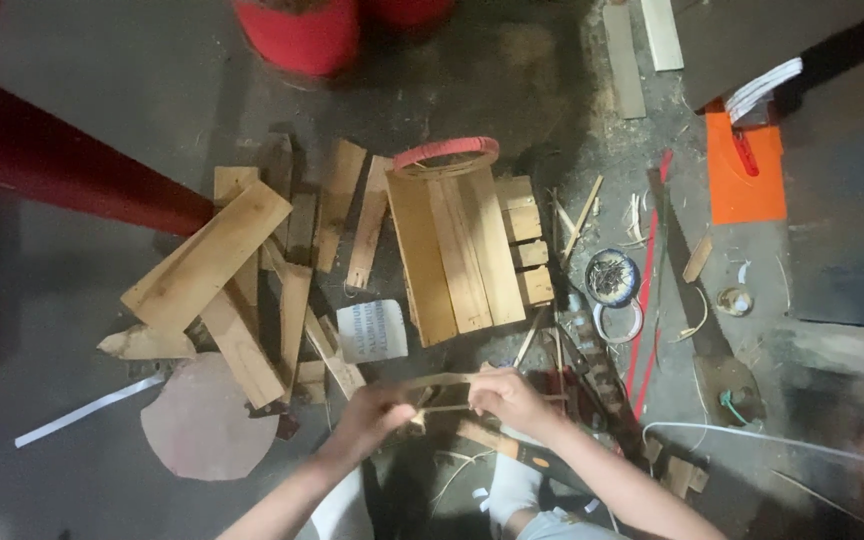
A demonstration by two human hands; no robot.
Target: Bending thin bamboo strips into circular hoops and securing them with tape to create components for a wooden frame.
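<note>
A thin wooden strip (440, 380) is gripped at both ends, the left hand (377, 415) closed on it at 9 o'clock and the right hand (507, 395) closed at 3 o'clock. At 12 o'clock from the hands a small panel of joined planks (457, 255) is seen lying on the floor (102, 100), and at 2 o'clock a round tin of nails (612, 276).

A thin, pale wooden strip (439, 381), lying roughly level; pinched at both ends just above the floor's scraps.

One head-worn camera looks straight down from well above. It takes in the floor (102, 90) and both forearms.
</note>
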